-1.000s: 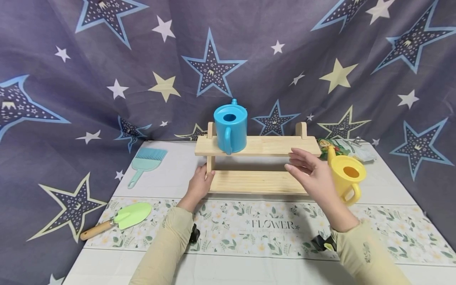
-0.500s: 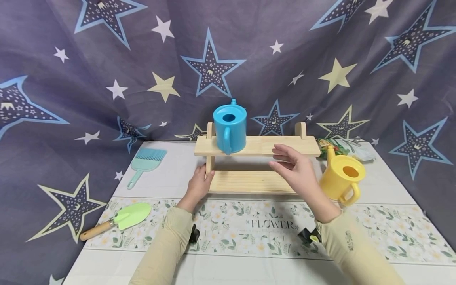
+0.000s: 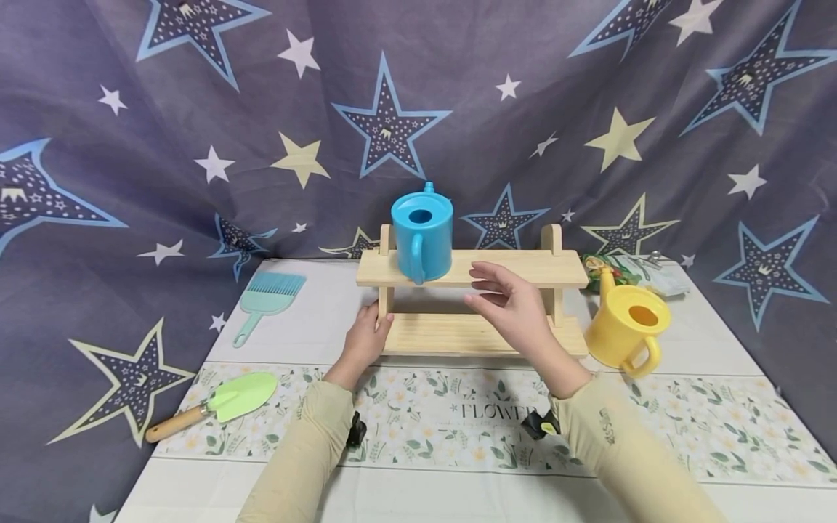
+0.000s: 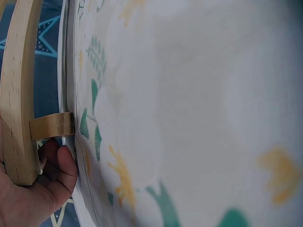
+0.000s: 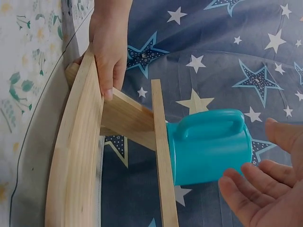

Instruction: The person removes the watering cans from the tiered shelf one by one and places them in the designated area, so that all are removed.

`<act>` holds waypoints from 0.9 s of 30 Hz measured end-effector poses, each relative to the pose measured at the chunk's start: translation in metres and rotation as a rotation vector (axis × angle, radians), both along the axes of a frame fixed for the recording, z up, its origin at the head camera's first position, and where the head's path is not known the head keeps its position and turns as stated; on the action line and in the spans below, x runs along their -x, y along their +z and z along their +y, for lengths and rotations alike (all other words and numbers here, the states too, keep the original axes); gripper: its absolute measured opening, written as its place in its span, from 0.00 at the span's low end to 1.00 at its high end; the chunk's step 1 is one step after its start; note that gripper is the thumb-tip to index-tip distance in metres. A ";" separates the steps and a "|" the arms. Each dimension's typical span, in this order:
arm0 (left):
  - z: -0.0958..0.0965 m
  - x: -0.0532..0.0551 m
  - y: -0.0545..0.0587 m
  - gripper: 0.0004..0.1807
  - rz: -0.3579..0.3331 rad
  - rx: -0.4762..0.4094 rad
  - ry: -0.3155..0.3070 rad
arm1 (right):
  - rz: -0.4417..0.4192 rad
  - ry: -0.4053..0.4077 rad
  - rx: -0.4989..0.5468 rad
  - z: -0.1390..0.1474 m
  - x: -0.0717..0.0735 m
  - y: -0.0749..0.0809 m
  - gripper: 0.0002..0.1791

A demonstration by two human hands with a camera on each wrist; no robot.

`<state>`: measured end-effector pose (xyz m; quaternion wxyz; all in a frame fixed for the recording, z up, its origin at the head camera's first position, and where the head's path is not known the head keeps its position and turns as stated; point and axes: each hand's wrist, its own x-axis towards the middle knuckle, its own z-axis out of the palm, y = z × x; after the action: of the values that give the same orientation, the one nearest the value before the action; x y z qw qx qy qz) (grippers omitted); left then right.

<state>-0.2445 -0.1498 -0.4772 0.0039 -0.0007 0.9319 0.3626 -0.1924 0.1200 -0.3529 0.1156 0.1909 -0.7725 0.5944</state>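
A two-tier wooden shelf (image 3: 536, 270) stands on the table against the back cloth. On the left part of its upper board sits a blue watering can (image 3: 438, 250), handle facing forward. My left hand (image 3: 366, 335) grips the left end of the lower board; in the left wrist view its fingers (image 4: 66, 172) curl under the wood. In front of the shelf, right of the blue can, my right hand (image 3: 516, 309) hovers with spread, bent fingers and nothing in them. The right wrist view has its fingertips close beside the blue can.
A yellow watering can (image 3: 615, 334) stands at the shelf's right end, with a patterned packet (image 3: 660, 280) behind it. A teal brush (image 3: 269, 294) and a green trowel (image 3: 242, 396) lie on the left. A floral runner (image 3: 458, 443) crosses the table.
My right hand has moved left along the front of the shelf, from near the yellow watering can toward the blue one. My left hand has stayed at the shelf's left end.
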 end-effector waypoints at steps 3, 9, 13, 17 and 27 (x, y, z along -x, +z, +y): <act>0.000 0.000 0.000 0.30 -0.003 -0.003 0.001 | 0.001 0.003 0.002 -0.008 0.003 0.000 0.26; 0.000 0.000 0.000 0.30 0.006 0.001 0.001 | 0.003 0.010 0.008 -0.023 0.008 0.001 0.24; 0.000 0.000 0.001 0.30 0.010 0.006 -0.001 | 0.010 0.010 0.006 -0.032 0.013 0.000 0.24; 0.000 0.000 0.001 0.30 0.011 0.003 0.003 | 0.015 0.005 -0.013 -0.041 0.016 -0.001 0.26; 0.000 0.001 -0.001 0.30 0.008 -0.002 0.004 | 0.032 -0.008 -0.041 -0.058 0.021 -0.006 0.25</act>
<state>-0.2450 -0.1496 -0.4779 -0.0004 -0.0010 0.9316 0.3636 -0.2132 0.0615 -0.3594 0.1263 0.1998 -0.7834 0.5748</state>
